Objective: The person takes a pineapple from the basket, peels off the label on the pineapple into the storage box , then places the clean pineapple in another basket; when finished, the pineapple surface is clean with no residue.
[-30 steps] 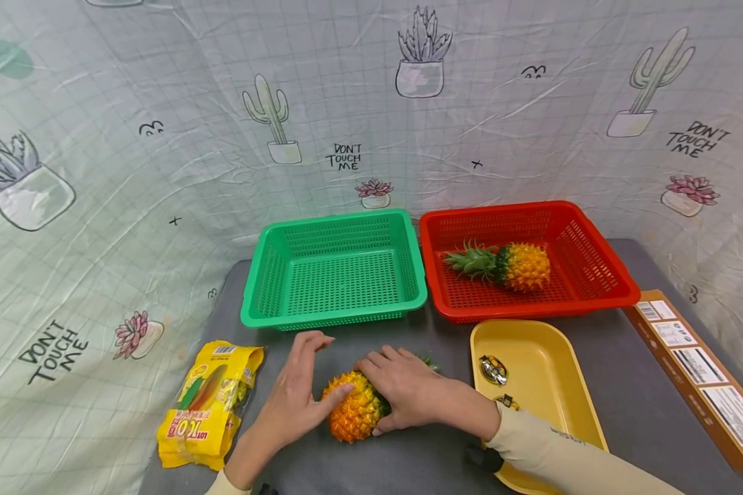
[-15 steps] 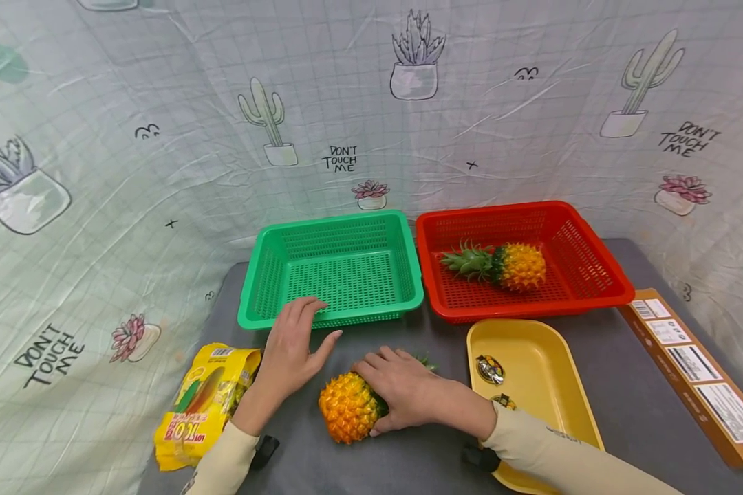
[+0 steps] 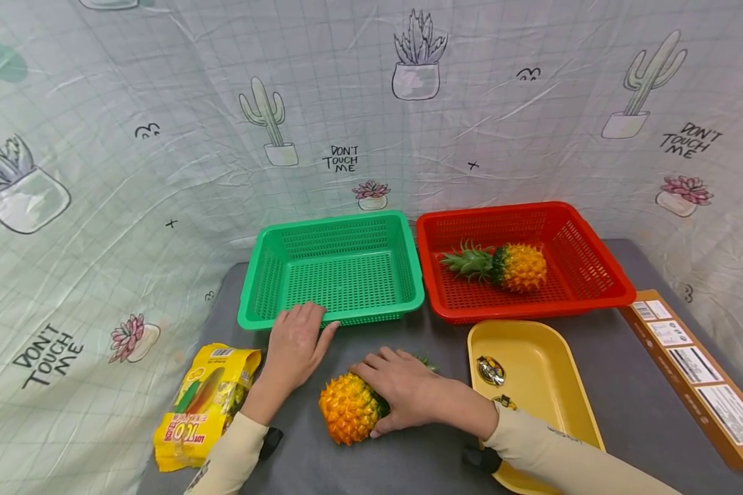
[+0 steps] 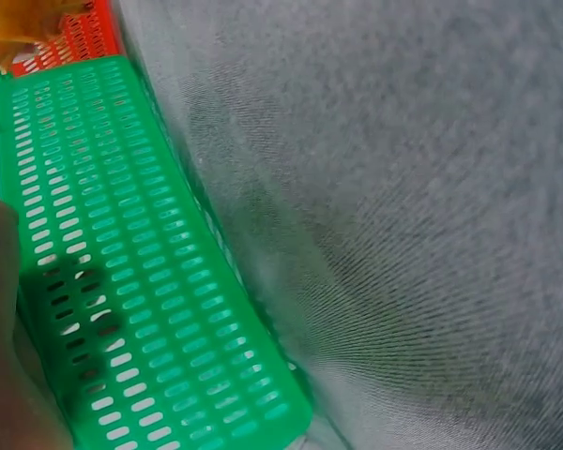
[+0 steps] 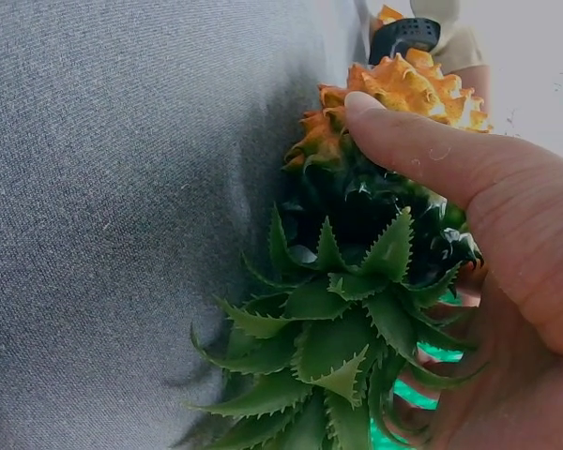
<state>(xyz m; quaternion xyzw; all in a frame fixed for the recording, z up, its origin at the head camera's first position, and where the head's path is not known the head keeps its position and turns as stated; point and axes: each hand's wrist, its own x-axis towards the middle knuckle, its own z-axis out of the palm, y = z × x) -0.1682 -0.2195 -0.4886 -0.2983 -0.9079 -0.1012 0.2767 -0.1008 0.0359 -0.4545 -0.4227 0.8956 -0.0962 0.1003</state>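
My right hand (image 3: pixel 408 388) grips an orange-yellow pineapple (image 3: pixel 349 410) near its leafy end, low over the dark grey tabletop. In the right wrist view the thumb lies across the dark green part of the pineapple (image 5: pixel 422 86), above its spiky leaves (image 5: pixel 328 337). At the front rim of the green plastic basket (image 3: pixel 340 313), my left hand (image 3: pixel 294 344) has its fingers hooked over the edge and its thumb on the near side. The left wrist view shows the slotted basket wall (image 4: pixel 150 253), with the fingers darkly visible behind it.
A second pineapple (image 3: pixel 520 267) lies in the red basket (image 3: pixel 594 302), right of the green one. A yellow tray (image 3: pixel 551 364) holds small wrapped items (image 3: pixel 492 370). The yellow mango candy bag (image 3: pixel 207 405) lies at left, a brown box (image 3: pixel 696 378) at right. Patterned cloth (image 3: pixel 371 103) hangs behind.
My left hand has left the pineapple's side and moved up to the green basket's front rim, its fingers now bent over it. The right hand stays on the pineapple.
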